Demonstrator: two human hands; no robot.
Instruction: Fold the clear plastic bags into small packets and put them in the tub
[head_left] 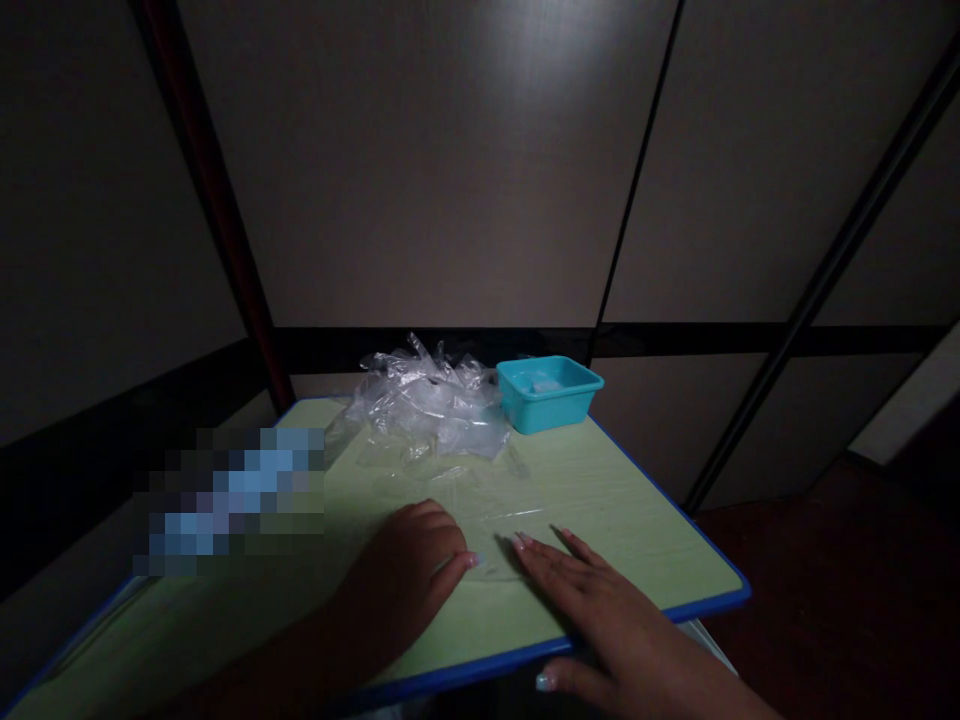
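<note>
A thin, clear plastic piece [506,505] lies flat on the green tabletop, and its outline is faint. My left hand [416,560] is closed at its left edge, with the fingers curled and the thumb pressed on the film. Over the near right part of the same piece, my right hand [600,600] is open, fingers stretched out and thumb apart below the table edge. Beyond both hands sits a crumpled heap of clear plastic [431,400], with some finger-like ends sticking up.
A turquoise plastic basin [555,405] stands at the back right of the table [637,520], with something pale inside. A blurred-out bluish item [232,500] is on the left. The table has a blue rim. Panelled doors [450,180] rise behind it.
</note>
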